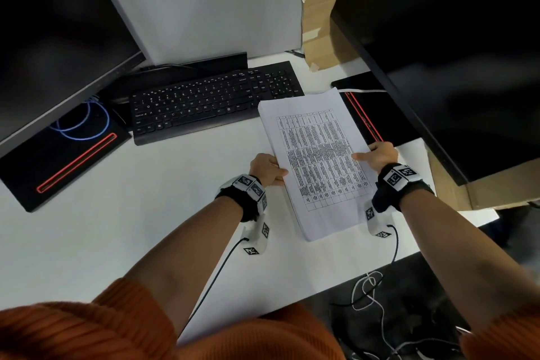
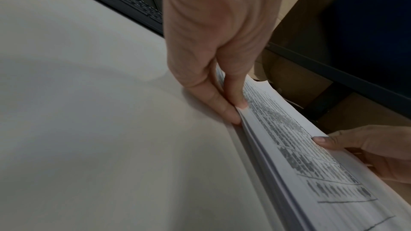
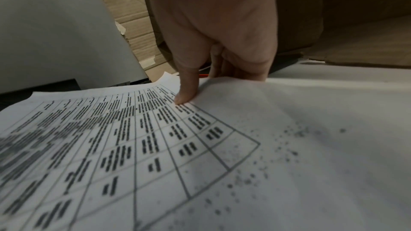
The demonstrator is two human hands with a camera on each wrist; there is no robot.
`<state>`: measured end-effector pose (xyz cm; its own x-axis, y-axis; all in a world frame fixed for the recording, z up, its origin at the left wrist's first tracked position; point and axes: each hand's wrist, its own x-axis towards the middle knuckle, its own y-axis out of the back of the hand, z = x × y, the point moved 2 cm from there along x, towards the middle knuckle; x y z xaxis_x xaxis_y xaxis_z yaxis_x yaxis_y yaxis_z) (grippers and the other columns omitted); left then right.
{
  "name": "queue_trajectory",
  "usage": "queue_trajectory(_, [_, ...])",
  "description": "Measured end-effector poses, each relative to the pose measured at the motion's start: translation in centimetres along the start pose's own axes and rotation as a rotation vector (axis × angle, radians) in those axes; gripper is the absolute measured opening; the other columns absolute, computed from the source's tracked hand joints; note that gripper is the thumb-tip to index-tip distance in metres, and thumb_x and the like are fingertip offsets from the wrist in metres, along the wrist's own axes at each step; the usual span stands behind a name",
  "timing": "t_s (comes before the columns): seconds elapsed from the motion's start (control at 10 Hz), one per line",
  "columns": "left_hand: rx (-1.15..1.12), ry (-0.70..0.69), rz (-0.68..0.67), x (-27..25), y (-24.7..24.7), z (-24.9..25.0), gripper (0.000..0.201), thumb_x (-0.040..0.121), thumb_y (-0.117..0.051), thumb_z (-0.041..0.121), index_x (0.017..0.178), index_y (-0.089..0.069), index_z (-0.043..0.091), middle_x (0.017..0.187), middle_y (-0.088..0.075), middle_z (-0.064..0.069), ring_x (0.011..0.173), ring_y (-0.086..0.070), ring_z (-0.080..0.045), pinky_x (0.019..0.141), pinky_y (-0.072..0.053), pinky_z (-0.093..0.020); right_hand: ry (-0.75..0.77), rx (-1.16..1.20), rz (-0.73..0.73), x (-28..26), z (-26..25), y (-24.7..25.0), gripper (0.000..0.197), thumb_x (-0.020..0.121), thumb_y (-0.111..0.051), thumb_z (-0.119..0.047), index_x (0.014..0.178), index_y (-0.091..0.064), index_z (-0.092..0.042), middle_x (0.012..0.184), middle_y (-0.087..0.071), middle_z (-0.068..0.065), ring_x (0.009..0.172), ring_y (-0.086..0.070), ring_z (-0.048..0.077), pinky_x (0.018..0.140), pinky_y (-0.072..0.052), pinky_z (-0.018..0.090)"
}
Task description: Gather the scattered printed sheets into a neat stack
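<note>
Far left, a dark monitor (image 1: pixel 58 47) tilts over its black base with a red line (image 1: pixel 62 161), and a black keyboard (image 1: pixel 210 99) lies beside it on the white desk (image 1: pixel 122 213). Left hand (image 1: pixel 267 169) pinches the left edge of the white stack of printed table sheets (image 1: pixel 318 161), thumb on top, fingers beneath. The stack sits mid-desk, just right of the keyboard, gathered between both hands. Right hand (image 1: pixel 380 153) grips the right edge, thumb pressed onto the print. Brown cardboard (image 1: pixel 318 9) stands behind.
</note>
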<state>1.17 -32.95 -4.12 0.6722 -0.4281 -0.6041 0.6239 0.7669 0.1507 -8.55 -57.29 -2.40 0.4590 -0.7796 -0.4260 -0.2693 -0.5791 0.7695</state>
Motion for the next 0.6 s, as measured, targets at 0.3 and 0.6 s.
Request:
queue_trajectory(0.3, [-0.002, 0.005, 0.029, -0.8, 0.1, 0.6, 0.025, 0.076, -0.063, -0.011, 0.101, -0.059, -0.009, 0.111, -0.062, -0.031, 0.077, -0.064, -0.03, 0.069, -0.059, -0.033, 0.013, -0.015, 0.088, -1.4, -0.2, -0.2, 0.031, 0.071, -0.079, -0.024, 0.067, -0.052, -0.008, 0.072, -0.052, 0.008, 0.069, -0.051, 0.021, 0.056, -0.043, 0.027])
queue_trajectory(0.6, [0.095, -0.032, 0.019, -0.2, 2.4, 1.1, 0.055, 0.077, -0.068, 0.006, 0.126, -0.043, 0.004, 0.128, -0.052, -0.023, 0.096, -0.059, -0.028, 0.068, -0.052, -0.027, 0.092, -0.048, 0.176, -2.9, -1.2, 0.5, 0.041, 0.078, -0.066, -0.026, 0.113, -0.059, -0.004, 0.127, -0.043, 0.021, 0.117, -0.043, 0.039, 0.094, -0.044, 0.043])
